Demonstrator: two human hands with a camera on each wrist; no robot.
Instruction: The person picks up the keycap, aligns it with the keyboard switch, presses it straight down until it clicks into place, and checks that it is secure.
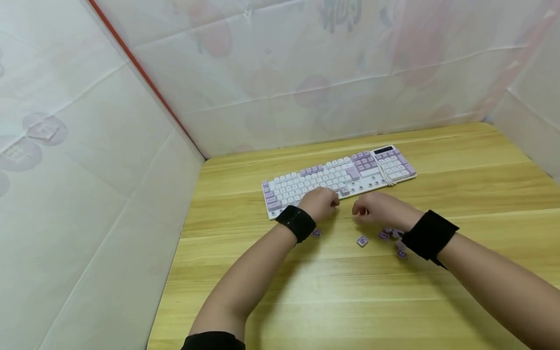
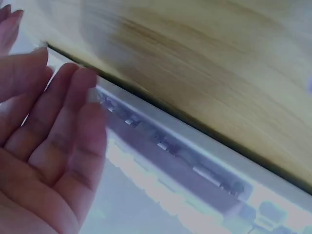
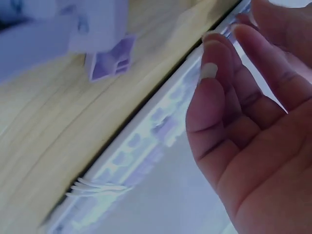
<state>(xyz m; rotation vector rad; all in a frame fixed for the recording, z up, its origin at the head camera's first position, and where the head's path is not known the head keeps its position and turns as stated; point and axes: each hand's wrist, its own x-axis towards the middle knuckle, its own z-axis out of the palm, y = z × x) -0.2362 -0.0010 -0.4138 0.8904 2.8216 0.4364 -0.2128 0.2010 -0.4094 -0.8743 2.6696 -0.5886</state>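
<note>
A white and purple keyboard (image 1: 284, 186) lies at a slant across the table. At its front edge is my left hand (image 1: 318, 203), its fingers bent, with a row bare of keycaps (image 2: 165, 146) beside them in the left wrist view. My right hand (image 1: 385, 209) is just in front of the keyboard, fingers curled and thumb close to the index finger (image 3: 248, 41). I cannot tell whether either hand pinches something small. Loose purple keycaps lie near the hands: one keycap (image 1: 362, 241) between the wrists, another (image 1: 316, 233) by the left wristband.
Several more keycaps (image 1: 383, 236) are bunched under the right wrist, with one (image 1: 401, 253) nearer me. A white cable (image 1: 384, 172) is bundled over the keyboard's right part. The wooden table (image 1: 350, 301) meets sheet-covered walls (image 1: 280, 112) at the back and left.
</note>
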